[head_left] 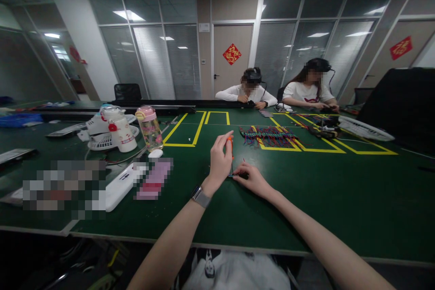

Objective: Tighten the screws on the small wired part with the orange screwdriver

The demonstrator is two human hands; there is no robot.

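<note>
left hand (pixel 220 159) fingers closed round orange tool (pixel 231 144); right hand (pixel 252 178) pinches small dark part (pixel 238 175) on green tabletop (pixel 306 199); red door sign (pixel 232 54) lettering unreadable.

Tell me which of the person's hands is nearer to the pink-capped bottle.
Left. The left hand, holding a small orange-handled tool, is just right of the pink-capped bottle across bare green table. The right hand lies farther right, fingers on a small dark part.

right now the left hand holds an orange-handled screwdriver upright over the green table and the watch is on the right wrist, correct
Not quite. The head view shows the watch on the left wrist, not the right. The rest holds: the left hand holds the orange-handled screwdriver upright over the green table.
</note>
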